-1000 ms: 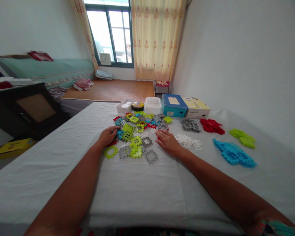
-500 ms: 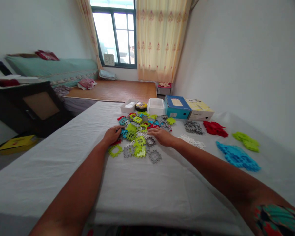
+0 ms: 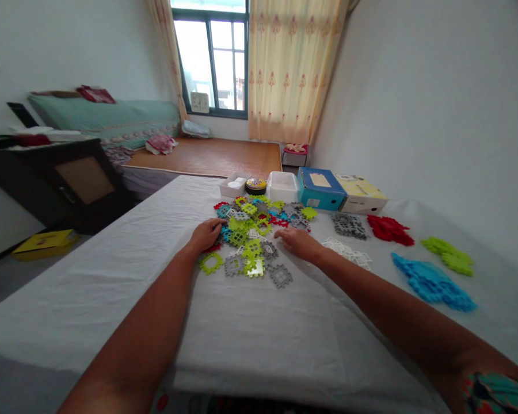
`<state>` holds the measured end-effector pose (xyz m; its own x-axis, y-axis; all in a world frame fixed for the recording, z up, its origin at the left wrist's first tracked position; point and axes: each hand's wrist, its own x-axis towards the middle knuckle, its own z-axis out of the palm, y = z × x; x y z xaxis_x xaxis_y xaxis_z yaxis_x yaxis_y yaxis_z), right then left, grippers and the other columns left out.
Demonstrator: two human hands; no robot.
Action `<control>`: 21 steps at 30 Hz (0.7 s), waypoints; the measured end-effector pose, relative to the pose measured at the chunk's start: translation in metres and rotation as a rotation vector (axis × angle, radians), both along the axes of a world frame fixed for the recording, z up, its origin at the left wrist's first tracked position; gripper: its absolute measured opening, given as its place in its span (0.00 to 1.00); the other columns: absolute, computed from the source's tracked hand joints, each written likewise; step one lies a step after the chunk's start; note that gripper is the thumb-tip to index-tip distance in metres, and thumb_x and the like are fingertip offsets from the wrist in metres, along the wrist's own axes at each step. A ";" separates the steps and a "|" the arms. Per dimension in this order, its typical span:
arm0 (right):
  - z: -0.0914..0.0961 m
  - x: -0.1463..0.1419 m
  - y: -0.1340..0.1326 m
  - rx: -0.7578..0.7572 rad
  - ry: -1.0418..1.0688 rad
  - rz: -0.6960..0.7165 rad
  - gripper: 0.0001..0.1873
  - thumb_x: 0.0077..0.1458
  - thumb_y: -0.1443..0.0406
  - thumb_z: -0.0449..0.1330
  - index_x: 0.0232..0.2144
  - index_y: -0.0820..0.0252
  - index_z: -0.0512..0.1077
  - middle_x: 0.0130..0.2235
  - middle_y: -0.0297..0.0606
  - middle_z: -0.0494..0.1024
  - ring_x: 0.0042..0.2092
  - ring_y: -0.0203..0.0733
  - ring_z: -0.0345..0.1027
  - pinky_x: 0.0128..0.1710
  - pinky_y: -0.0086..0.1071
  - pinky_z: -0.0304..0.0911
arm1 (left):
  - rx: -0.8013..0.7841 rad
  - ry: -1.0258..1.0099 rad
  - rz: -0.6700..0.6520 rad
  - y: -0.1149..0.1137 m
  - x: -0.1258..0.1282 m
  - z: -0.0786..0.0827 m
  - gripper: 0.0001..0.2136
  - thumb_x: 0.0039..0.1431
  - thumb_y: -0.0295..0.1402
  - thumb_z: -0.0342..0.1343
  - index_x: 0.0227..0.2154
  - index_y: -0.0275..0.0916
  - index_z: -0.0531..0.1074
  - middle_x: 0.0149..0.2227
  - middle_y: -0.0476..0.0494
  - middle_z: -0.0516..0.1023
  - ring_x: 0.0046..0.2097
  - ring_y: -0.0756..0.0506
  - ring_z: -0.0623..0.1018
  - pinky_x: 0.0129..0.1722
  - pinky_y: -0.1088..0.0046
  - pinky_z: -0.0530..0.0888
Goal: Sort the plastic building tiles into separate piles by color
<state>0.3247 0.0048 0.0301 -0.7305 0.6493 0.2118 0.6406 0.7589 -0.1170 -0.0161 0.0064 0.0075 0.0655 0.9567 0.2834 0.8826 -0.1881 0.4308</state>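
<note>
A heap of flat interlocking plastic building pieces (image 3: 254, 248) in green, grey, blue, red and white lies on the white-covered table. At its left edge, my left hand (image 3: 208, 234) rests with fingers slightly apart, their tips touching blue pieces. My right hand (image 3: 297, 242) is at the heap's right side, fingers bent together; whatever they may hold is too small to make out. A loose green square frame (image 3: 210, 263) lies in front of my left hand. Nearer me than my right hand is a grey square piece (image 3: 280, 276).
Sorted piles stand on the right: grey (image 3: 349, 225), red (image 3: 389, 229), white (image 3: 347, 253), green (image 3: 448, 255) and blue (image 3: 433, 282). Behind the heap are a white tray (image 3: 229, 188), a round tin (image 3: 256, 185), a clear container (image 3: 282, 185), a blue box (image 3: 322, 190) and a yellow-white box (image 3: 361, 194).
My right hand has drawn slightly away from the heap, and its fingers have bent together. My left hand stays at the heap's left edge. The whole view has shifted slightly.
</note>
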 end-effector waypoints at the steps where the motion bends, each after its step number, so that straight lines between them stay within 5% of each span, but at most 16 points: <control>1: -0.001 0.005 -0.003 -0.016 0.050 -0.054 0.21 0.55 0.76 0.55 0.49 0.59 0.73 0.46 0.41 0.80 0.46 0.42 0.74 0.47 0.33 0.65 | 0.002 0.000 -0.001 0.000 0.000 0.000 0.20 0.60 0.35 0.44 0.48 0.40 0.77 0.51 0.44 0.79 0.53 0.43 0.76 0.57 0.69 0.69; 6: -0.005 0.023 -0.013 -0.131 0.193 -0.164 0.11 0.59 0.64 0.59 0.43 0.52 0.77 0.41 0.34 0.83 0.42 0.41 0.77 0.43 0.31 0.67 | -0.011 0.007 0.012 0.000 0.000 0.002 0.20 0.60 0.36 0.45 0.49 0.42 0.77 0.51 0.46 0.79 0.53 0.44 0.76 0.56 0.69 0.69; 11: -0.001 0.049 -0.016 -0.035 0.318 -0.260 0.11 0.60 0.62 0.57 0.41 0.52 0.79 0.41 0.37 0.82 0.39 0.42 0.76 0.41 0.32 0.67 | -0.012 0.012 0.013 -0.001 0.000 0.004 0.20 0.59 0.36 0.44 0.48 0.42 0.77 0.51 0.46 0.79 0.52 0.44 0.76 0.56 0.68 0.69; 15: 0.003 0.107 -0.001 -0.049 0.474 -0.424 0.10 0.58 0.61 0.58 0.38 0.55 0.78 0.38 0.38 0.82 0.38 0.42 0.75 0.40 0.33 0.67 | -0.006 0.013 0.005 0.001 -0.002 0.002 0.21 0.59 0.37 0.43 0.49 0.41 0.76 0.51 0.45 0.79 0.52 0.43 0.76 0.56 0.67 0.69; 21: -0.002 0.186 0.015 -0.253 0.395 -0.520 0.14 0.55 0.56 0.56 0.32 0.59 0.76 0.29 0.37 0.80 0.32 0.41 0.72 0.32 0.30 0.62 | -0.002 0.012 0.002 0.005 -0.007 -0.002 0.22 0.59 0.39 0.43 0.49 0.40 0.76 0.52 0.43 0.78 0.53 0.42 0.76 0.56 0.66 0.69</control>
